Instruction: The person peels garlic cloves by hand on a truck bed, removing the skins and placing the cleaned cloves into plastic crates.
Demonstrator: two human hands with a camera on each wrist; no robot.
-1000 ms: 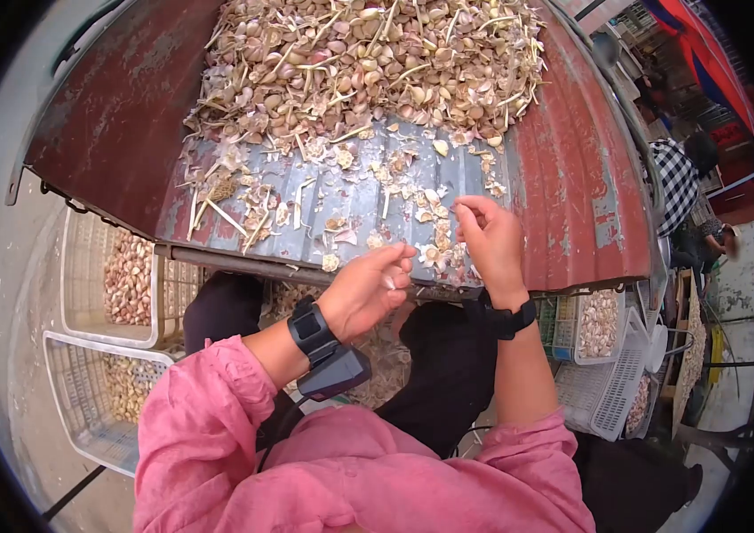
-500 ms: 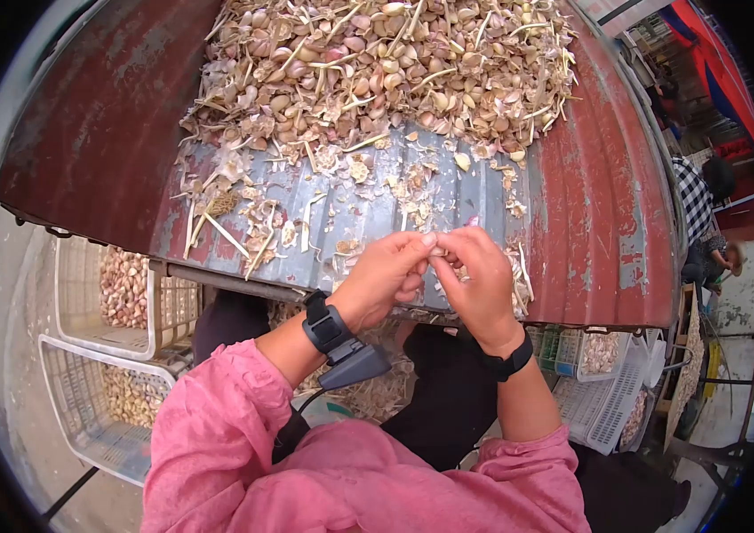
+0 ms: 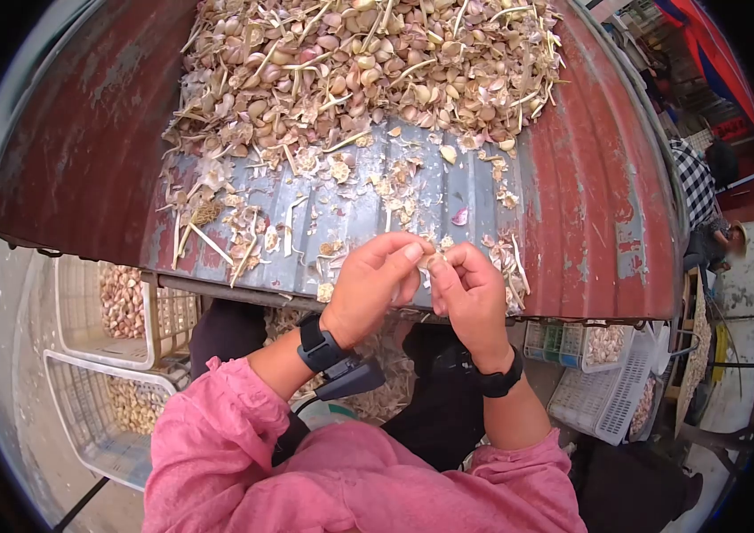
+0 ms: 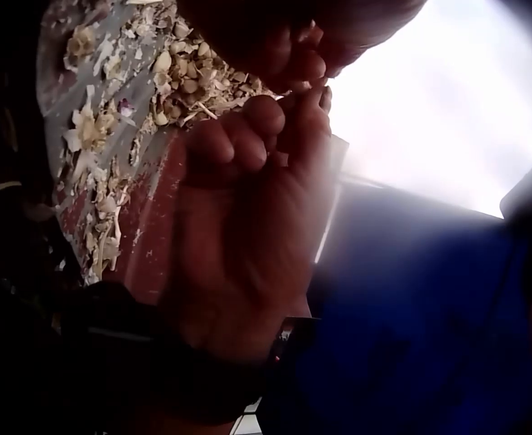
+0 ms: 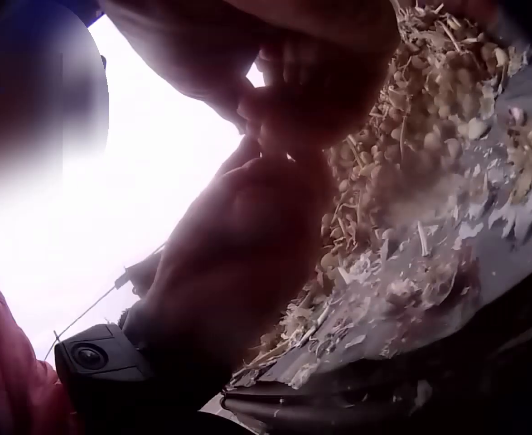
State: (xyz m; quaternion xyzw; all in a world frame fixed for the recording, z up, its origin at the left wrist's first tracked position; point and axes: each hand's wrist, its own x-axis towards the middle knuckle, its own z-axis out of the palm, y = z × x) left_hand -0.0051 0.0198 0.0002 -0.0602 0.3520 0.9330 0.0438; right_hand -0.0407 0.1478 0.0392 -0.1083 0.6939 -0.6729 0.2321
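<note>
The left hand (image 3: 370, 289) and the right hand (image 3: 474, 306) meet at their fingertips above the near edge of a metal tray (image 3: 474, 191). Between them they pinch a small pale garlic clove (image 3: 425, 263), mostly covered by fingers. Behind the hands, a large heap of garlic cloves (image 3: 350, 75) mixed with skins and stems lies on the tray. The left wrist view has the left hand (image 4: 293, 36) above the right hand (image 4: 243, 222), both dark. In the right wrist view the right hand (image 5: 325, 54) is above the left hand (image 5: 243, 231).
Root ends, skins and stems (image 3: 239, 235) litter the tray's front. A crate of reddish cloves (image 3: 150, 311) and a crate of paler ones (image 3: 83, 417) stand left. More crates (image 3: 603, 391) are at the right, where a person in a checked top (image 3: 695, 182) is partly visible.
The hands were apart one second ago; they have come together at the fingertips. A purple skin piece beyond them shows more fully than half a second ago. The head view has shifted slightly.
</note>
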